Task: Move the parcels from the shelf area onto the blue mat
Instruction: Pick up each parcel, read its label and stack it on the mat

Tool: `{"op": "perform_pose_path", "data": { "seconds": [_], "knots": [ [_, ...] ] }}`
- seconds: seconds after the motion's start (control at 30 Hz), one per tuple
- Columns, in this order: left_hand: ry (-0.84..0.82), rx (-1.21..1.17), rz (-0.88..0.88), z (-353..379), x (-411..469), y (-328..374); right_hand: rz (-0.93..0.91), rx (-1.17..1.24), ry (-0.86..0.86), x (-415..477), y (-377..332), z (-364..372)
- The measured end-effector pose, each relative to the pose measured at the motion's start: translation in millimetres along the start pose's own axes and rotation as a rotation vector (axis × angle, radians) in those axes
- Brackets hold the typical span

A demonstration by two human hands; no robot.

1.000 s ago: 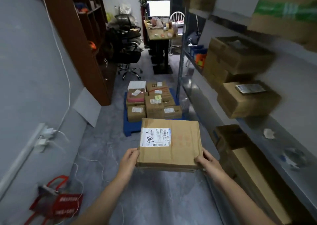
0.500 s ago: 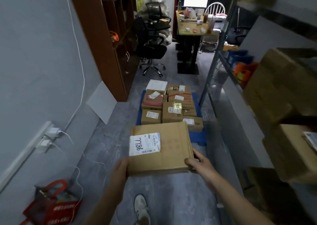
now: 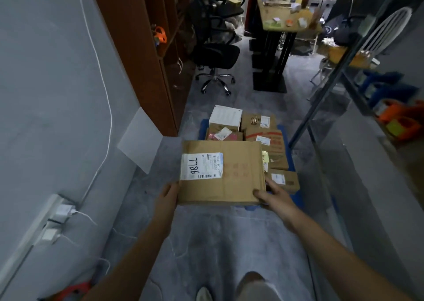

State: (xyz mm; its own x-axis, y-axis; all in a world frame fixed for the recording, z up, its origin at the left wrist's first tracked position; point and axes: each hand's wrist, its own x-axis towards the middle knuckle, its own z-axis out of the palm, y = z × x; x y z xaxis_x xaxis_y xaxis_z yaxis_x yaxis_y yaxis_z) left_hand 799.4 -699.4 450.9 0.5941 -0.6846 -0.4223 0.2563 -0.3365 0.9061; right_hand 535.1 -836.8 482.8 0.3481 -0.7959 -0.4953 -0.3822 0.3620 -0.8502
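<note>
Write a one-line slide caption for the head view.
Left hand and right hand hold a labelled parcel before the blue mat stacked with other parcels.

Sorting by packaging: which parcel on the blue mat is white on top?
The white box at the mat's far left corner; the rest show brown cardboard or pink.

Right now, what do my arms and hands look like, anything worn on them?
No gloves on the left hand or right hand, and no ring, watch or band shows. The left forearm and right forearm are uncovered to the frame's edge; no sleeve is visible.
</note>
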Motion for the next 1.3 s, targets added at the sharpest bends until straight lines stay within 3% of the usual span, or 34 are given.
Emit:
{"op": "perform_pose_path", "data": {
  "seconds": [0.67, 1.03, 1.3],
  "knots": [
    [0.045, 0.213, -0.211, 88.8, 282.7, 41.4, 0.201, 0.072, -0.155, 316.2, -35.6, -17.5],
    [0.012, 0.330, -0.372, 108.9, 464.8, -92.8, 0.248, 0.014, -0.030, 483.7, 87.5, 33.1],
    [-0.021, 0.431, -0.430, 141.0, 523.8, -172.7, 0.244, -0.341, 0.148, 533.7, 150.7, 53.4]
  ]
}}
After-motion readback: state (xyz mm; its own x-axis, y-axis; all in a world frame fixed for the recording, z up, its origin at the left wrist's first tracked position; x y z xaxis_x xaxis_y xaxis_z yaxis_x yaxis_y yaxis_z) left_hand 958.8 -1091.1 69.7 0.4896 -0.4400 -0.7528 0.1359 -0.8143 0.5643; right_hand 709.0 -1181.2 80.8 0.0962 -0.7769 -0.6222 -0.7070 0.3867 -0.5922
